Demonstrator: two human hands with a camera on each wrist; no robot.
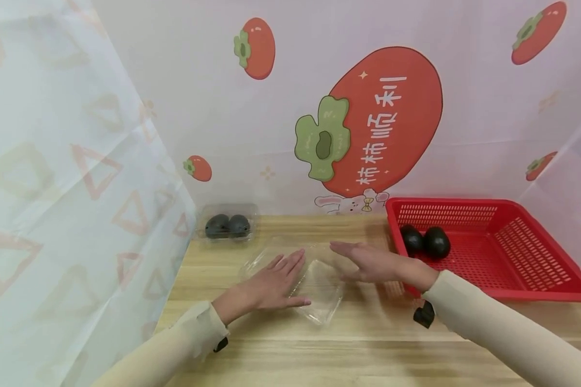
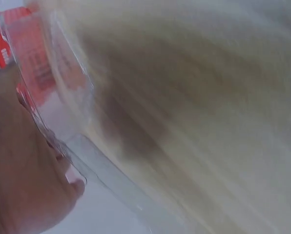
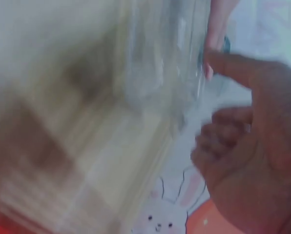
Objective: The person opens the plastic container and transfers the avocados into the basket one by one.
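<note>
An unfolded clear plastic clamshell box [image 1: 319, 293] lies tilted between the two hands, with nothing inside it. My left hand [image 1: 277, 282] lies over its left side, fingers extended and thumb apart. In the left wrist view the box's clear edge [image 2: 62, 146] runs right along that hand's fingers. My right hand [image 1: 368, 262] hovers by the far right side of the box, fingers stretched forward. The right wrist view is blurred, with the thumb [image 3: 233, 66] close to the box wall [image 3: 192, 53] and the other fingers loosely bent.
A clear box [image 1: 226, 207] holding two avocados [image 1: 218, 226] stands at the back left against the wall cloth. To the right is a red plastic basket [image 1: 552, 252] with two dark avocados [image 1: 437, 243] at its left side. A wooden tabletop [image 1: 319, 360] lies below.
</note>
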